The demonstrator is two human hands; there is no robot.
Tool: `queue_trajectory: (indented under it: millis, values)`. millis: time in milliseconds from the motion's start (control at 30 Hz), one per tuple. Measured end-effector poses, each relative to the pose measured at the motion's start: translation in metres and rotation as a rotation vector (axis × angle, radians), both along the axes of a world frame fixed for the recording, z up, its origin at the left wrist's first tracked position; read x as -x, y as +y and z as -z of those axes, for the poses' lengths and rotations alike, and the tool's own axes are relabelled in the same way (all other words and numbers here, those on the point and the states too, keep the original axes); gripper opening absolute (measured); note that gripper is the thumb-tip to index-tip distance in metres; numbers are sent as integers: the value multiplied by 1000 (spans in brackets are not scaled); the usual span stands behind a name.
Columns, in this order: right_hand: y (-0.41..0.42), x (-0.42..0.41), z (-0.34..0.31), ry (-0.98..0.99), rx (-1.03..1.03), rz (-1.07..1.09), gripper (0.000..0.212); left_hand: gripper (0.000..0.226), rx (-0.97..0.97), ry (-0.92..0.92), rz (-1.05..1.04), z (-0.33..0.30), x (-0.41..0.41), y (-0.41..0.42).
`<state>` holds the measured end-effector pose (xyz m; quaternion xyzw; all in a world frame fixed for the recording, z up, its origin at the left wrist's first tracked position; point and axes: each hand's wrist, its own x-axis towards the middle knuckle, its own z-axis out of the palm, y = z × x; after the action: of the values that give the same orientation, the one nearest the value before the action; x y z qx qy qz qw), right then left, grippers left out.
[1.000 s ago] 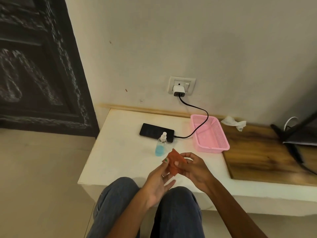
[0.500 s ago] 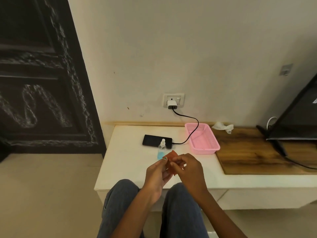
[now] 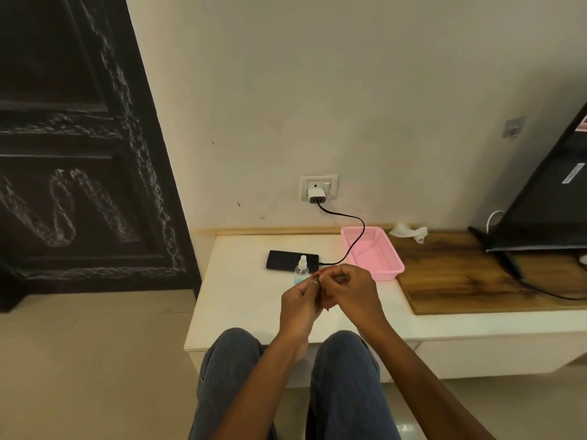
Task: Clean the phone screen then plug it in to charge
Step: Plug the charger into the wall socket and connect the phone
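Note:
A black phone (image 3: 284, 260) lies flat on the white table (image 3: 241, 300), screen up. A black cable (image 3: 355, 236) runs from its right end up to the white charger (image 3: 316, 195) in the wall socket. A small spray bottle (image 3: 301, 270) with blue liquid stands just in front of the phone. My left hand (image 3: 298, 304) and my right hand (image 3: 352, 292) meet above the table's front half. Both pinch a small orange-red cloth (image 3: 318, 275), which is almost wholly hidden between the fingers.
A pink plastic basket (image 3: 386, 269) sits right of the phone, with the cable crossing its back corner. A crumpled white tissue (image 3: 409, 231) lies by the wall. A wooden board (image 3: 476, 274) and a dark screen (image 3: 546, 201) stand at the right. My knees are under the table edge.
My hands have closed together over the cloth, which was spread more openly a second ago. The camera has pulled back and tilted up.

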<state>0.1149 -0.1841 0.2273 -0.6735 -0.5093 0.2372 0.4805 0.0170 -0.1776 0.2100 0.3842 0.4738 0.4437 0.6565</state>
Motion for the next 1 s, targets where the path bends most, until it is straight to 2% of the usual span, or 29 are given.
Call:
queue_trajectory:
  millis: [167, 233, 300, 367, 467, 533, 600, 667, 800, 867, 1000]
  values:
    - [-3, -2, 6, 113, 34, -92, 14, 20, 55, -117, 27, -2, 4, -1]
    - [-5, -5, 5, 112, 50, -175, 23, 17, 60, -119, 41, -3, 7, 0]
    - [-6, -10, 1, 224, 82, -255, 24, 12, 45, -85, 30, -3, 9, 2]
    - [-7, -17, -3, 363, 80, -201, 18, 8, 51, -63, -5, -3, 12, 6]
    - [-7, -28, -4, 220, 29, 67, 11, 4, 54, -17, -12, -2, 14, 11]
    - [-7, -33, -3, 180, 106, 38, 20, 8, 32, 22, 19, -2, 14, 12]
    - [-7, -33, -1, 219, 209, -83, 30, 18, 5, 66, 64, -4, 13, 13]
    - [-7, -33, 3, 304, 255, -159, 30, 20, -29, 109, 117, -5, 12, 14]
    - [-7, -39, 9, 400, 209, -105, 22, 18, -109, 199, 128, -4, 9, 19]
    - [-6, -42, 10, 433, 187, -82, 17, 25, -149, 266, 107, -4, 6, 22]
    - [-1, -43, 15, 503, 190, -42, 19, 30, -128, 298, 87, 2, -4, 27]
